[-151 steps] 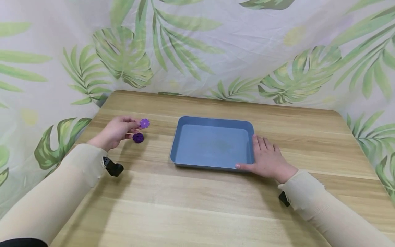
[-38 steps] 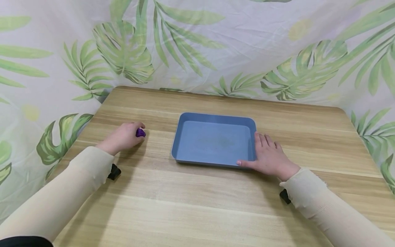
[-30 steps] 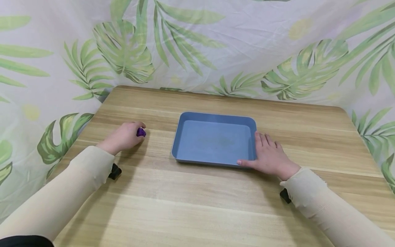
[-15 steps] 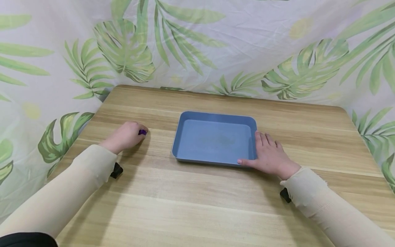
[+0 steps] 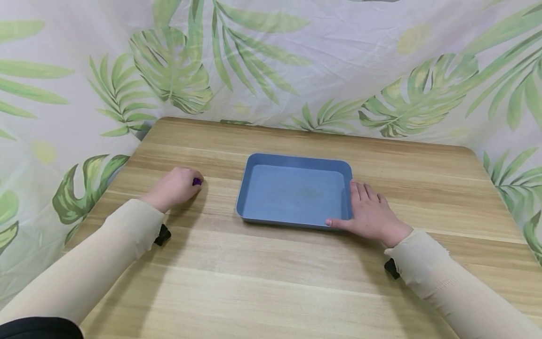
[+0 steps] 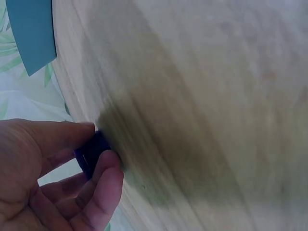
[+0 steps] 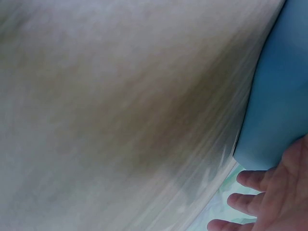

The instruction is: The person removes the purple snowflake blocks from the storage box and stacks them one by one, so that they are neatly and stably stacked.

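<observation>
Over the left part of the table, my left hand [image 5: 175, 186] pinches a small purple piece [image 5: 196, 181] between thumb and fingers. The left wrist view shows this piece [image 6: 94, 153] as dark blue-purple, with its shape mostly hidden by the fingertips. To the right lies a shallow blue rectangular tray [image 5: 292, 214] with nothing in it. My right hand [image 5: 372, 214] rests at the tray's right end, fingers extended along the side wall and thumb at the front edge. In the right wrist view, the palm and fingers [image 7: 252, 204] lie against the tray's wall [image 7: 276, 106].
A wood-grain table [image 5: 271, 282] carries everything. Behind it hangs a pale cloth [image 5: 338, 61] with green leaf prints. Small black wrist cameras sit under both cuffs, the left camera [image 5: 163, 234] close above the table.
Five seconds ago my left hand had a flat flower-shaped purple disc and a darker purple piece below it. Now its fingers have closed round one small purple piece. The right hand stays at the tray.
</observation>
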A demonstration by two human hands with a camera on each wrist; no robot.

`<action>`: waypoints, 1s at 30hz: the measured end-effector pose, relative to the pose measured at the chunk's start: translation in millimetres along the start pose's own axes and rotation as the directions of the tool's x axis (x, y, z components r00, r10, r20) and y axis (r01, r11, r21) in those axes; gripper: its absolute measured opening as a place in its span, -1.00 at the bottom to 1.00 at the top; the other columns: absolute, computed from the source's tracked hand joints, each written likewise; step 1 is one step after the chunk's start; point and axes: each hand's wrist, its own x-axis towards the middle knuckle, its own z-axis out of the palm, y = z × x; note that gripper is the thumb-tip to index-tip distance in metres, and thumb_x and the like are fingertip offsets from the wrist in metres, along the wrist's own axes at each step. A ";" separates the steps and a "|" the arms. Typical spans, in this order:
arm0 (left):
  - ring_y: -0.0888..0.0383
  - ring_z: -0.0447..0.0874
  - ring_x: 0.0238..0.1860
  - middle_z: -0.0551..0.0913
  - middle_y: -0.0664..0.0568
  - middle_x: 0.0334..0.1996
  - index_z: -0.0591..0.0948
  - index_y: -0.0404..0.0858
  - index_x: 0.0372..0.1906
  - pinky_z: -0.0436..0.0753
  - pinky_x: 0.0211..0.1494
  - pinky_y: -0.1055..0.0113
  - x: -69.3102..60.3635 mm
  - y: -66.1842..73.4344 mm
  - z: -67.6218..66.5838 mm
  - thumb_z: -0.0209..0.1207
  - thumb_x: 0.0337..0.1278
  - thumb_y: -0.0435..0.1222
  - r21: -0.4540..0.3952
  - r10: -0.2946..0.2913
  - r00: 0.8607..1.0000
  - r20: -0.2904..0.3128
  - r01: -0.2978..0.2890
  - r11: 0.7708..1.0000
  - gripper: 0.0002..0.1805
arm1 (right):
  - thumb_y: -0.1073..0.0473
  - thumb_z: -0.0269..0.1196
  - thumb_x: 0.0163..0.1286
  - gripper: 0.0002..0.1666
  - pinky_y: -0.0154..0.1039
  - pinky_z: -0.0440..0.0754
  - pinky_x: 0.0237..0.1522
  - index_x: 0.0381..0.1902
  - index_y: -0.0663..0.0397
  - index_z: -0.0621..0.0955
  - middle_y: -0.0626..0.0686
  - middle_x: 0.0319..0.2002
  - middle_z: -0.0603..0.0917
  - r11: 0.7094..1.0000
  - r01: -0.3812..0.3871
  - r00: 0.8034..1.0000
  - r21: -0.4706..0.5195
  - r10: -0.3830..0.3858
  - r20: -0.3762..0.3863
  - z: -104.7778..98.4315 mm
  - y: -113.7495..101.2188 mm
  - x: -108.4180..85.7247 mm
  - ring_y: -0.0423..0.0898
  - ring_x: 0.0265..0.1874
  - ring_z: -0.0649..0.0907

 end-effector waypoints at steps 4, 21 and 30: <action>-0.14 0.69 -0.12 0.73 -0.30 -0.08 0.70 -0.46 -0.05 0.61 0.04 -0.11 0.4 0.9 1.0 0.14 0.34 -0.43 0.019 -0.006 1.000 -0.016 0.006 1.000 -0.78 | -0.69 0.14 0.22 0.57 0.50 0.05 0.37 0.58 0.50 -0.11 0.52 0.54 0.04 1.000 0.001 1.000 -0.002 -0.001 0.001 -0.1 -1.0 -0.7 0.46 0.52 0.07; -0.22 0.68 -0.06 0.69 -0.38 0.01 0.62 -0.49 0.14 0.60 0.06 -0.17 3.2 -2.8 7.0 0.15 0.37 -0.32 -0.030 -0.032 0.999 -0.018 0.032 0.999 -0.63 | -0.69 0.13 0.23 0.56 0.50 0.10 0.36 0.57 0.53 -0.08 0.53 0.53 0.05 1.000 0.011 1.000 -0.004 -0.011 -0.005 0.7 -0.9 1.2 0.47 0.50 0.09; -0.49 0.49 0.22 0.51 -0.56 0.21 0.38 -0.54 0.41 0.42 0.29 -0.31 1.8 -12.3 -3.2 0.00 0.54 0.01 -0.116 -0.115 0.993 0.010 0.115 0.987 -0.29 | -0.67 0.09 0.28 0.50 0.50 0.12 0.35 0.57 0.52 -0.04 0.51 0.54 0.05 1.000 0.014 1.000 -0.017 -0.014 0.017 3.1 3.7 2.6 0.47 0.50 0.11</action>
